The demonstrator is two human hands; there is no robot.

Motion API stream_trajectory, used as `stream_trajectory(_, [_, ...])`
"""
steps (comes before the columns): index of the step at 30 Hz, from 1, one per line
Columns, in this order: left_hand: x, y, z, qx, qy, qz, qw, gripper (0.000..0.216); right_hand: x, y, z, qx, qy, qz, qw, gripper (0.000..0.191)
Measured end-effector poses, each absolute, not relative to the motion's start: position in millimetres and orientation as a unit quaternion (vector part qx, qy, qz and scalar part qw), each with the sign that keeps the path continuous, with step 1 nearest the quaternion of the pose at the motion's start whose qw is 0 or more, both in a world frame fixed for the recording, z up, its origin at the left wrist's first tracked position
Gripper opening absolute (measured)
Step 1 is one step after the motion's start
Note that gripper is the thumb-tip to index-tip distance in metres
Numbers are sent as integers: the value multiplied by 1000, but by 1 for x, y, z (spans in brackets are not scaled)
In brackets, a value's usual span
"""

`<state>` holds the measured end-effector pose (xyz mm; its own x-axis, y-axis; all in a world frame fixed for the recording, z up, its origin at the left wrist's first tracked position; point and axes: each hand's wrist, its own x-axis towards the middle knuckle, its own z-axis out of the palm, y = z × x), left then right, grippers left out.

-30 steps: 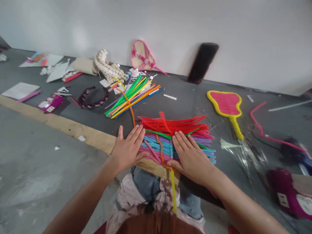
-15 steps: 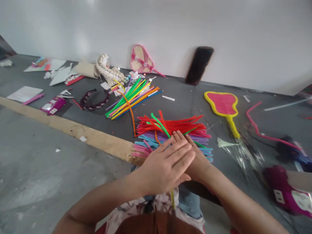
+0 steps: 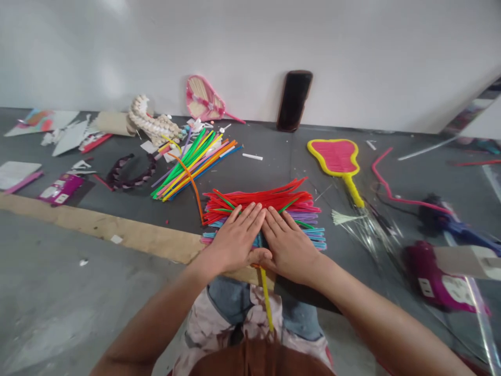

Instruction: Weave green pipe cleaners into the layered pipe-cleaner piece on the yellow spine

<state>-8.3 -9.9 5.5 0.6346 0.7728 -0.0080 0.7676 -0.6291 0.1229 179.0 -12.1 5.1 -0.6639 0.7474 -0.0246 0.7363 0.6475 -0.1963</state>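
Note:
A wide bundle of pipe cleaners (image 3: 266, 197) lies at the table's near edge, red on the far side, then purple, blue and pink toward me, with a few green ones across it. My left hand (image 3: 234, 241) rests flat on the bundle's left part, fingers stretched out. On its right part lies my right hand (image 3: 293, 241), also flat. The two hands touch or nearly touch at the fingertips and thumbs, and they hide the bundle's middle. A yellow pipe cleaner (image 3: 266, 300) hangs below my hands over the edge.
Left of the bundle lie loose multicoloured pipe cleaners (image 3: 195, 164) and a dark braided headband (image 3: 131, 175). A phone (image 3: 294, 100) leans on the wall. To the right are a yellow-rimmed pink fan shape (image 3: 336, 156), clear strips (image 3: 371, 235) and a magenta glue gun (image 3: 438, 277).
My left hand has come off the top of my right hand and moved left onto the bundle. The green pipe cleaner that stuck up now lies lower. The view has shifted right.

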Motion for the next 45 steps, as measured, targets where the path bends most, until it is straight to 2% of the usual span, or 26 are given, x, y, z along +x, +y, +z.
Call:
stream_trajectory(5, [-11, -9, 0, 901, 428, 43, 62, 95, 182, -11, 3, -395, -913, 93, 39, 80])
stream_trajectory(13, [-10, -8, -5, 903, 427, 36, 21, 87, 191, -8, 10, -393, -913, 105, 26, 101])
stream_trajectory(22, [-9, -8, -7, 906, 421, 42, -10, 81, 202, -12, 11, -400, -911, 103, -2, 101])
stream_trajectory(35, [-7, -10, -4, 904, 425, 39, -19, 79, 203, -13, 1, -392, -914, 93, 42, 101])
stream_trajectory(45, [-8, -10, -4, 906, 422, 30, -20, 80, 202, -12, 6, -398, -910, 111, 27, 100])
